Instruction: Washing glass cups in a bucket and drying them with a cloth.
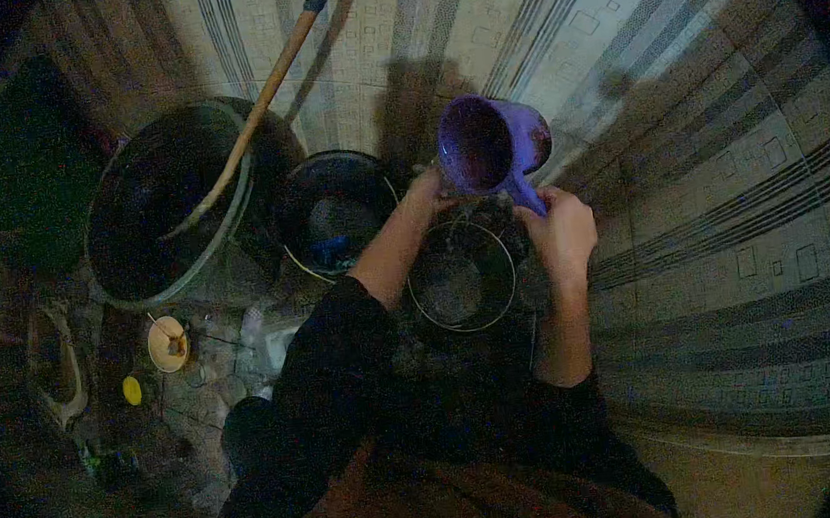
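My right hand (565, 226) grips the handle of a purple plastic dipper (527, 136). The dipper is tipped so that its dark mouth faces me, and what it holds is too dark to make out. At the left side of its mouth is my left hand (425, 192); its fingers are partly hidden, and I cannot tell whether they hold anything. Below the dipper, between my forearms, stands a dark bucket (514, 272) with a thin wire handle. Left of it, partly behind my left forearm, is another dark bucket (330, 156) with a blue object (331, 246) inside.
A large dark tub (247, 189) stands at the left, with a wooden pole (258, 113) leaning from it against the tiled wall (701, 194). A small pale bowl (163, 351) and a yellow round object (132, 390) lie on the dim floor. The wall curves close around the right side.
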`<state>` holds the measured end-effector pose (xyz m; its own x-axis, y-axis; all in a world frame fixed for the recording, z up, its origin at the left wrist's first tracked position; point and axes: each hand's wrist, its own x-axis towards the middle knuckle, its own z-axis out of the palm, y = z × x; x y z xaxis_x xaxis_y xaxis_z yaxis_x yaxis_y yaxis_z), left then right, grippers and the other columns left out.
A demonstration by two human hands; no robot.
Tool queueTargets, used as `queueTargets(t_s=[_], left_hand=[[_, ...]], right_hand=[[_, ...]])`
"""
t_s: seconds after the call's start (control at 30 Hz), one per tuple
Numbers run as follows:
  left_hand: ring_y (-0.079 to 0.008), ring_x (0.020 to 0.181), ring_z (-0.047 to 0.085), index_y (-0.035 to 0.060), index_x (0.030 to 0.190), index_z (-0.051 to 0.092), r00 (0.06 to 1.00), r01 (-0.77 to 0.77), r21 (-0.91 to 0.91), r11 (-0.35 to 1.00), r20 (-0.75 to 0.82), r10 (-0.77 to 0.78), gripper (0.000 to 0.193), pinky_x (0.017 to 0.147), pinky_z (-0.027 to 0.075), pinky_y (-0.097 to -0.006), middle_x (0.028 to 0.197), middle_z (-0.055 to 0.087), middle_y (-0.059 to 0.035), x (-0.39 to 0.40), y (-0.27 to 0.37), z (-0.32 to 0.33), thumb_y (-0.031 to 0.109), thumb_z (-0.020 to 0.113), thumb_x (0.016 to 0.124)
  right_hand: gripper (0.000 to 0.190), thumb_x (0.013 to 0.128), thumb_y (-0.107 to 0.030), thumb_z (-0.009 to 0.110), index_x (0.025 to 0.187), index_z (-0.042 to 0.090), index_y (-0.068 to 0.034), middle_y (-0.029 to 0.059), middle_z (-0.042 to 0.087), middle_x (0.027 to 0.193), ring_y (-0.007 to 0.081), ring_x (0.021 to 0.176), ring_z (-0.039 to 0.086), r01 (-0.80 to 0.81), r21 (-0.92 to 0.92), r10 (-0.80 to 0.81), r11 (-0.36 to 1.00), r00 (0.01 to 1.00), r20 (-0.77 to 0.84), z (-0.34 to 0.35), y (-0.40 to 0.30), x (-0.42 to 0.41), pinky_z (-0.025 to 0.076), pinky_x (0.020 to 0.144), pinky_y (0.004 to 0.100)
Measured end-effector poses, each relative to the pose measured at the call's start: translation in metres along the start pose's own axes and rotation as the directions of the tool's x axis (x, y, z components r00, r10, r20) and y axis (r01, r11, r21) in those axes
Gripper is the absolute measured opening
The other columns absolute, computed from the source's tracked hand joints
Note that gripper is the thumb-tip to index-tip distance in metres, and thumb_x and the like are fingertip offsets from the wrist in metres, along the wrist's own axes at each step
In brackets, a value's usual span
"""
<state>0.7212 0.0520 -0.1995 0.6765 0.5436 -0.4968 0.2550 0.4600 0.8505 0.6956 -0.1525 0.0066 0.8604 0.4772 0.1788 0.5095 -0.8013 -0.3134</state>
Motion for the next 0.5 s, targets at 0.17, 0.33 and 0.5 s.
queueTargets(t_s=[0.17,0.33,0.5], left_hand=[[-0.0196,0.054,0.049,0.0102,0.097,0.053,0.951,0.283,-0.509,0.813,0.041,-0.306,0.031,0.059,0.049,-0.0457,0.071,0.057,-0.0057,-0.008,-0.011,0.003,0.037,0.044,0.086],[-0.021,0.069,0.052,0.0049,0.105,0.052,0.984,0.174,-0.571,0.803,0.13,-0.12,0.039,0.063,0.047,-0.0399,0.084,0.054,-0.0104,-0.015,-0.008,-0.018,0.036,0.047,0.084],[-0.0162,0.052,0.051,0.0002,0.082,0.062,0.909,-0.363,-0.014,0.932,-0.225,0.351,0.026,0.049,0.04,-0.03,0.063,0.056,-0.0053,-0.025,-0.012,-0.019,0.025,0.057,0.077]], right_hand=[[0.035,0.064,-0.03,0.07,0.094,0.063,-0.014,0.0116,0.063,0.083,0.0306,0.078,0.06,0.003,-0.014,-0.005,1.0,0.993,-0.118,-0.016,0.02,-0.001,0.048,0.067,0.0404],[0.034,0.064,-0.029,0.07,0.094,0.063,-0.014,0.0115,0.063,0.082,0.031,0.077,0.06,-0.051,-0.011,0.05,0.999,0.997,-0.052,-0.021,0.026,0.0,0.047,0.067,0.0406],[0.032,0.064,-0.03,0.07,0.091,0.064,-0.015,0.0109,0.063,0.08,0.0303,0.075,0.061,-0.005,-0.117,-0.003,0.993,0.998,-0.067,-0.008,0.021,-0.002,0.048,0.065,0.0398]])
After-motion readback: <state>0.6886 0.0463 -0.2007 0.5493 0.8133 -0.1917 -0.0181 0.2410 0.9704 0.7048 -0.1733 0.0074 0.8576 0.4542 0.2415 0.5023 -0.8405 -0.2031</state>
